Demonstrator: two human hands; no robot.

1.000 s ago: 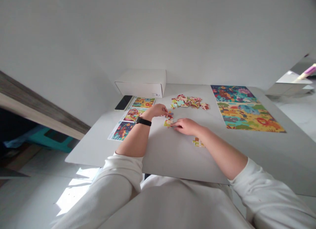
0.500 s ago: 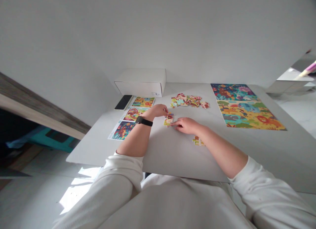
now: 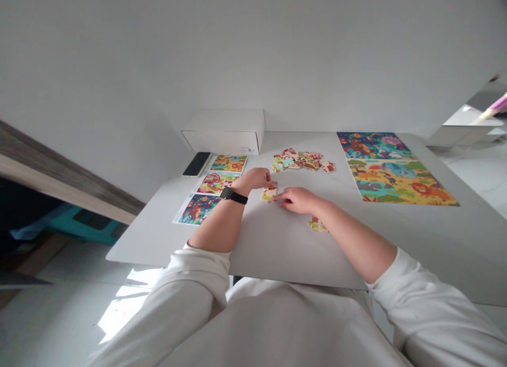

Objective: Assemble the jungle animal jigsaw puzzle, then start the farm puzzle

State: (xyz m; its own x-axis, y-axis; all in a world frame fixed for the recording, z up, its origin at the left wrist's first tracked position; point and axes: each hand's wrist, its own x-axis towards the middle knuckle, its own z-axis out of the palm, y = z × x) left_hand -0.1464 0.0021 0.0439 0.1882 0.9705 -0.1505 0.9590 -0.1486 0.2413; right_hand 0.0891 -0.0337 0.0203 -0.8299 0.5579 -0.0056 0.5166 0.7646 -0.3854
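Note:
On the white table my left hand, with a black watch on its wrist, pinches a small red puzzle piece. It holds that piece against a yellow puzzle piece lying flat. My right hand rests its fingertips on the yellow piece from the right. A heap of loose puzzle pieces lies just beyond both hands. Another small joined group of pieces peeks out beside my right forearm.
Two finished colourful puzzles lie at the right. Three picture cards and a black phone lie at the left. A white box stands at the back against the wall.
My left hand has brought the red piece down onto the yellow piece. My right hand has stayed on the yellow piece. The view has shifted slightly.

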